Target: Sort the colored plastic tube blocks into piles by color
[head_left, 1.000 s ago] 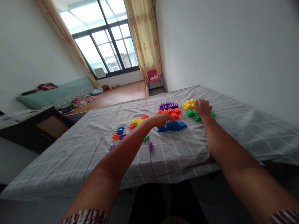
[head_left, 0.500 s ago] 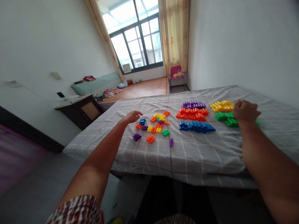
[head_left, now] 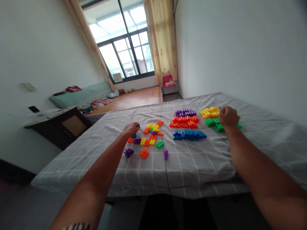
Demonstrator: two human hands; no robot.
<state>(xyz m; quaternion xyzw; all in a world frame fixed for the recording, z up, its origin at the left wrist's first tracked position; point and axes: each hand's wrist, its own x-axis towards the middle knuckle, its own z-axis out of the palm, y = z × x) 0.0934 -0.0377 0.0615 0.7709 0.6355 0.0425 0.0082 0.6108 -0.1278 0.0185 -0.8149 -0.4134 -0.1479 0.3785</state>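
My left hand point(head_left: 131, 128) is closed, with a small blue plastic building block point(head_left: 138, 126) showing at its fingertips. Just beneath it on the cloth lie another blue block point(head_left: 133, 136) and an orange block point(head_left: 130, 140). To its right is a loose cluster of orange, yellow, purple and green blocks point(head_left: 150, 138). My right hand point(head_left: 229, 116) is curled like a fist at the right end of the yellow row point(head_left: 209, 112) and the green row point(head_left: 214, 123), covering part of the green. Whatever its fingers grip is hidden from view.
Purple point(head_left: 184, 112), orange point(head_left: 184, 121) and blue rows point(head_left: 189, 134) lie mid-bed on the grey checked cloth point(head_left: 192, 172). Nearer me are a purple bunch point(head_left: 129, 152), orange blocks point(head_left: 144, 153) and a single purple block point(head_left: 166, 155). A dark cabinet point(head_left: 57, 126) stands left.
My left hand has come down to the blue blocks and closed on one, which is now off the cloth. My right hand stays by the green and yellow rows. The view has shifted right.
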